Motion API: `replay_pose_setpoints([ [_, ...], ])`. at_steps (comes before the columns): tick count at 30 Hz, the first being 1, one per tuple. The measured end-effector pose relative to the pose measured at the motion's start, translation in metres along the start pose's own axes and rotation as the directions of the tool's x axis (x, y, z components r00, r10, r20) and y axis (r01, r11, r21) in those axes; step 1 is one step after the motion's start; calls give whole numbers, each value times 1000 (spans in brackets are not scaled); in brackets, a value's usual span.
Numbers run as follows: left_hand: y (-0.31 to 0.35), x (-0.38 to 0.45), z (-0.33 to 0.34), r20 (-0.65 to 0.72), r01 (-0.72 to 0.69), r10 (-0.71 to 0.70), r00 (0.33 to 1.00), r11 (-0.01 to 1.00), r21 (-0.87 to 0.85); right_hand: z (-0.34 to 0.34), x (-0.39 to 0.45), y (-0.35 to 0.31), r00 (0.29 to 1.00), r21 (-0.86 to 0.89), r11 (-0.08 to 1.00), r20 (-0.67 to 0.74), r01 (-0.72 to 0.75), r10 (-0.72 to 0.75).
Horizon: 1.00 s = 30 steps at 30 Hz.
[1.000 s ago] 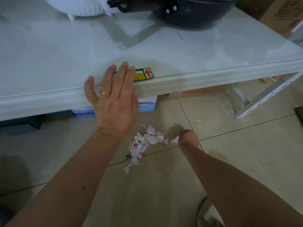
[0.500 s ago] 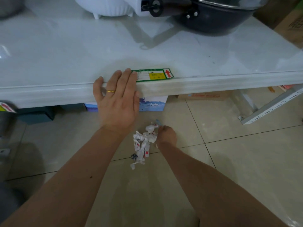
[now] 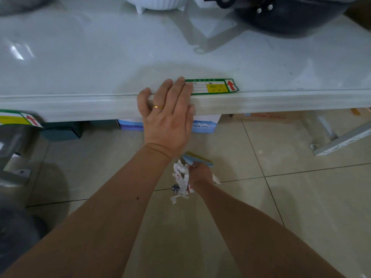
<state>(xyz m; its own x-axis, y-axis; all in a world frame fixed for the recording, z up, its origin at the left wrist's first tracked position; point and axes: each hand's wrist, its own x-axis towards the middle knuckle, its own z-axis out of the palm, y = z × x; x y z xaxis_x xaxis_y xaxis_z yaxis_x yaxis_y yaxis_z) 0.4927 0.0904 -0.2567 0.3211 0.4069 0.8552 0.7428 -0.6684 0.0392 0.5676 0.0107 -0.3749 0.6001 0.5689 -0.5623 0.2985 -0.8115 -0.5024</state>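
Where the left hand (image 3: 168,117) lies flat, fingers straight and close together, thumb spread: white table (image 3: 80,67), its front edge under the palm.
Dark pan (image 3: 291,19): on the table, well beyond the fingertips, to their right.
Green-bordered label (image 3: 214,87): on the tabletop, left end under the fingertips.
Right hand (image 3: 200,174): low at the tiled floor (image 3: 301,197), just below the left wrist, fingers curled round a blue tool (image 3: 197,158) that juts past the knuckles.
Torn paper scraps (image 3: 180,177): heaped on the floor, touching that hand's left side.
Gold ring (image 3: 158,106): on a left finger.
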Motion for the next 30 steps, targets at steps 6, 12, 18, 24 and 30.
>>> replay_pose_setpoints([
  [6, 2, 3, -17, 176, 26, -19, 984, 999, -33, 15, -45, 18, 997, -72, 994, 11, 77, -76],
  [12, 2, 6, -29, 239, 13, -1, 971, 999, -47, -17, -39, 39, 986, -64, 997, -160, 35, -45],
  [18, 3, 7, -30, 252, 13, -2, 968, 999, -42, -17, -32, 46, 983, 67, 991, -135, -113, 121],
  [24, 2, 7, -31, 274, 12, 3, 962, 999, -52, 20, -65, 30, 998, 90, 996, -64, -21, 27],
  [30, 2, 8, -32, 261, 3, 10, 965, 999, -49, 4, -61, 42, 989, -36, 997, -132, 66, -70],
])
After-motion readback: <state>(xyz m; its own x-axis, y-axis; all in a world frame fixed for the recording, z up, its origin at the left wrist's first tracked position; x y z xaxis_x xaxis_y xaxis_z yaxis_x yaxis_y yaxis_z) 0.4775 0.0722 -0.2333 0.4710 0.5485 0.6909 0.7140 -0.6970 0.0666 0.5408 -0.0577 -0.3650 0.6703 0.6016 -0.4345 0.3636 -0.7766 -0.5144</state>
